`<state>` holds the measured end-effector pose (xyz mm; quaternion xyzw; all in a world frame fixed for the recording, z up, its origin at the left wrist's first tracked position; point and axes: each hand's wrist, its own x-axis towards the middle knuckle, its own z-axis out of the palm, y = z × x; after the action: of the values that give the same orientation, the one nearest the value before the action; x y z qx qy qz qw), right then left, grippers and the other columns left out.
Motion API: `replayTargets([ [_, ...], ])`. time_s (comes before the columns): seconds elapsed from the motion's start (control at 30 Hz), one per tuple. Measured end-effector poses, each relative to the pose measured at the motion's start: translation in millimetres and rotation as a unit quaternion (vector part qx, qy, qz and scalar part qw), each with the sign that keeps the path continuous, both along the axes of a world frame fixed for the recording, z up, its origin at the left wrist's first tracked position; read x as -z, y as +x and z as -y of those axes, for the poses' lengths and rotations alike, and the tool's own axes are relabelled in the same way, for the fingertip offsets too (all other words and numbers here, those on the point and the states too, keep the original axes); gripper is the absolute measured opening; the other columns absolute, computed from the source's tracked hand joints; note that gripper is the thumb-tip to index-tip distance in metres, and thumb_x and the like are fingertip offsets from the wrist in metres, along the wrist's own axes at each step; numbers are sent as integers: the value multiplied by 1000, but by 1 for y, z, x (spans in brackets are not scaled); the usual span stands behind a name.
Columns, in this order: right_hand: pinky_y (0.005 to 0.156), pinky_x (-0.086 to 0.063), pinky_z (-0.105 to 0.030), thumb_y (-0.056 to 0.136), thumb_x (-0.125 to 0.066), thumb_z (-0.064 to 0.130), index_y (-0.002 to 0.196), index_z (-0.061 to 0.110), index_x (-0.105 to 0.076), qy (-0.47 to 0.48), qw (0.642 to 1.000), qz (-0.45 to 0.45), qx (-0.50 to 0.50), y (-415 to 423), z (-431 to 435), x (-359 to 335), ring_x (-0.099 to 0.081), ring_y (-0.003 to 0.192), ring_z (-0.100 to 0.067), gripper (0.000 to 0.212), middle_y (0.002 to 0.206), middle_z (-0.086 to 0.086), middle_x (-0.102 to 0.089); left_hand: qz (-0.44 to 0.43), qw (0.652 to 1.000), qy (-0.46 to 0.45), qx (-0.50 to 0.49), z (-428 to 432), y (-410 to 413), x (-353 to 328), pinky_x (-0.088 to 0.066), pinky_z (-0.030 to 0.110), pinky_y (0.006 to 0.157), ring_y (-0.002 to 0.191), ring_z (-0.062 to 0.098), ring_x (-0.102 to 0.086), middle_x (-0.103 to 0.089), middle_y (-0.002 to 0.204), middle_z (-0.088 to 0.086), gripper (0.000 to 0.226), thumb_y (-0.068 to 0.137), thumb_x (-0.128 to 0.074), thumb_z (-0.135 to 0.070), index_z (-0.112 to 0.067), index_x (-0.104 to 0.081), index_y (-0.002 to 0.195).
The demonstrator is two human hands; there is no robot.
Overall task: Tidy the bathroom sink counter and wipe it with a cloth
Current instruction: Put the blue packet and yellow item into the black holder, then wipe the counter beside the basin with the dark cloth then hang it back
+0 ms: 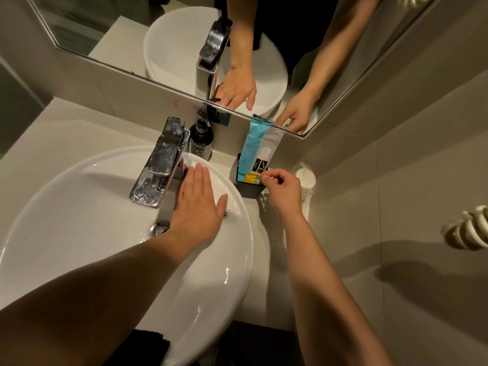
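Observation:
A round white basin (79,207) sits on the beige counter (60,133), with a water-spotted chrome tap (161,159) at its back. My left hand (198,199) lies flat, fingers together, on the basin's far rim beside the tap. A black holder (248,190) stands right of the basin and contains a tall blue-and-white packet (257,143) and a small yellow packet (252,177). My right hand (284,190) pinches the yellow packet at the holder's rim. No cloth is in view.
A dark pump bottle (202,138) stands behind the tap against the wall. A clear wrapped cup (306,178) sits in the right corner. The mirror (184,35) hangs above the counter. A white coiled cord (467,229) hangs on the right wall.

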<state>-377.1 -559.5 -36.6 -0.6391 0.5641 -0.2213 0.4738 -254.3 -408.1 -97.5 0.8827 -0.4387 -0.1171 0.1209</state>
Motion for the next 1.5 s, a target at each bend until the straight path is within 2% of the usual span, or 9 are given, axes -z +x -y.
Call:
replayTargets([
  [0.3,58,-49,-12,87,-75,6,85,22,-75,44,994,55,79,-3,-5,0,-58,70,-9,16,78,3,-67,-19,1000,18,11,1,2,0,8,40,122,157,28,9,7,171,14,83,102,-16,-60,-6,8,160],
  [0.57,68,-51,-25,88,-76,17,86,17,-75,52,993,74,71,-16,-71,-29,-56,67,-7,2,74,4,-67,-138,985,58,90,-22,18,-35,4,48,127,156,31,18,20,169,17,89,104,-34,-56,-3,12,159],
  [0.67,60,-49,-25,89,-75,22,80,16,-73,64,996,56,-17,-14,-119,-39,-54,62,-10,11,66,3,-63,-102,976,5,191,-65,35,-52,-4,46,128,158,30,6,12,171,15,85,104,-35,-54,-4,4,161],
  [0.73,58,-49,-24,89,-74,23,80,11,-72,60,991,27,-112,-16,-152,-40,-56,60,-10,14,65,2,-63,-94,966,-2,240,-102,51,-66,-25,49,122,150,35,-28,-21,166,21,77,103,-35,-54,-5,-16,158],
  [0.83,65,-51,-26,89,-74,26,83,14,-72,68,954,-63,-286,-16,-204,-34,-64,66,-11,14,74,6,-71,-111,958,18,263,-163,74,-77,-47,49,95,111,38,-60,-64,122,15,52,100,-37,-52,-10,-55,124],
  [0.97,81,-52,-37,88,-72,39,87,17,-68,93,872,-226,-425,-9,-260,-18,-65,86,-18,22,92,3,-72,-195,911,252,262,-230,88,-63,-40,39,105,128,31,-54,-59,142,10,59,102,-40,-57,-16,-51,143],
  [1.13,86,-50,-41,85,-74,49,110,9,-63,137,786,-366,-479,4,-296,-12,-63,101,-28,49,109,-7,-67,-155,889,307,303,-262,70,-41,-38,40,84,113,35,-50,-57,126,16,57,96,-46,-63,-13,-57,122],
  [1.37,71,-43,-34,89,-73,34,98,8,-62,169,796,-374,-446,11,-306,-22,-59,85,-24,30,94,-9,-64,-193,895,288,280,-257,64,-46,-39,41,85,105,30,-48,-50,118,11,38,91,-68,-47,-16,-52,105],
  [1.5,74,-46,-35,89,-73,33,96,10,-61,160,861,-310,-369,1,-311,-34,-61,87,-23,27,97,-7,-66,-295,908,193,226,-267,72,-54,-41,37,71,84,26,-54,-62,96,10,14,96,-57,-16,-16,-47,87],
])
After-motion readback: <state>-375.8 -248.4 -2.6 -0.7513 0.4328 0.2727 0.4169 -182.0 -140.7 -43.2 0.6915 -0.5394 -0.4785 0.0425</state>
